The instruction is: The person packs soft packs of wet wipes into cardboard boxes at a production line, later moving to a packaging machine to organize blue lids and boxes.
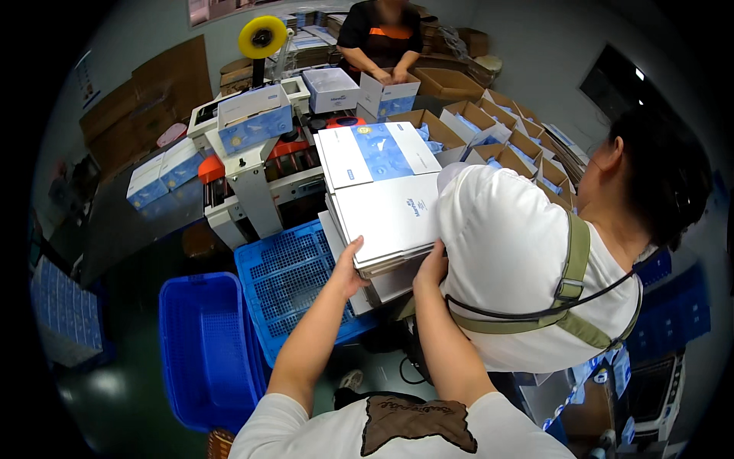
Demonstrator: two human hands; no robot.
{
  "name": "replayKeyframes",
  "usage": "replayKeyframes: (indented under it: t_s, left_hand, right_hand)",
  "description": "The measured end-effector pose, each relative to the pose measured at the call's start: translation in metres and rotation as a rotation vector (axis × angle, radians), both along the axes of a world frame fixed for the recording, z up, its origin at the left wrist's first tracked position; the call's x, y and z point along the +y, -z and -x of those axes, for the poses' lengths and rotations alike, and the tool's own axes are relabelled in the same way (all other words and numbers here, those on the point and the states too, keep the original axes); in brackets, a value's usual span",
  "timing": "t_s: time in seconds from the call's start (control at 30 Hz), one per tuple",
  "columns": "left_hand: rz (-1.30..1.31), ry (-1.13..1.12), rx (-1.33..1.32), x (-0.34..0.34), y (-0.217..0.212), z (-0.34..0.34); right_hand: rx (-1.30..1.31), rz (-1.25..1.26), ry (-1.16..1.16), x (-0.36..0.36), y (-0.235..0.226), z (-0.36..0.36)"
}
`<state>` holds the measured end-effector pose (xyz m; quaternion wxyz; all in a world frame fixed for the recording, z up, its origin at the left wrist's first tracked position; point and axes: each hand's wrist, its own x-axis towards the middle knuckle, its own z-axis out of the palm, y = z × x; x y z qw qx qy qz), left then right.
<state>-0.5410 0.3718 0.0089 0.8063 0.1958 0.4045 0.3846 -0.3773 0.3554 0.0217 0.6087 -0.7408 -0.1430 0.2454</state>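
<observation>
White shirt cloth (321,428) with a brown patch (417,426) on it fills the lower edge, and two bare forearms reach out from it to a stack of flat white-and-blue cartons (386,210). Both grips are closed on that stack. At its near left corner, the left hand (348,271) has the thumb up on the edge of the upper cartons, fingers mostly hidden. Toward its near right corner, the right hand (430,268) holds the side (its lower fingers are out of sight). Nearly all of the stack lies beyond the two grips, on the side away from the wearer, with lower sheets jutting out unevenly.

Beneath the stack's left side shows a light-blue mesh crate (275,279); whether the stack touches the crate's right edge, I cannot tell. Beside the crate's left edge stands a deep blue basket (202,359).

Close on the right, a co-worker in a white top with green straps (575,256) overlaps the stack's right edge. Beyond the stack is a white machine (256,195), and cartons (162,176) sit near the right edge of a dark desk (141,233).
</observation>
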Motion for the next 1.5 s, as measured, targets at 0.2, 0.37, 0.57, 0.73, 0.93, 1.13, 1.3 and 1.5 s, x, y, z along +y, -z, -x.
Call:
replayKeyframes:
  t_s: [0.2,0.37,0.57,0.73,0.93,1.13,1.3,1.5]
  left_hand:
    - [0.055,0.053,-0.009,0.01,-0.021,0.001]
    - [0.004,0.079,0.021,0.014,-0.016,0.017]
    - [0.001,0.149,0.082,0.038,0.0,0.028]
    - [-0.045,0.063,-0.201,0.053,0.001,0.046]
    - [-0.054,0.224,0.079,0.092,0.016,0.144]
    - [-0.436,0.285,0.278,0.025,-0.076,0.109]
    - [-0.532,0.362,0.33,0.004,-0.103,0.041]
    - [-0.694,0.447,0.254,-0.017,-0.131,-0.019]
  right_hand:
    - [0.115,-0.358,0.082,0.056,0.048,-0.052]
    - [0.581,-0.708,0.075,0.048,0.014,-0.062]
    - [0.282,-0.376,0.229,0.05,0.048,-0.09]
    - [-0.141,-0.126,0.196,0.029,0.044,-0.077]
    - [-0.172,-0.098,-0.029,-0.058,0.077,-0.011]
    - [0.807,-0.146,-1.077,-0.055,0.028,-0.003]
    - [0.295,0.002,-0.812,-0.066,0.025,0.021]
    - [-0.057,-0.378,-0.833,-0.168,-0.102,-0.022]
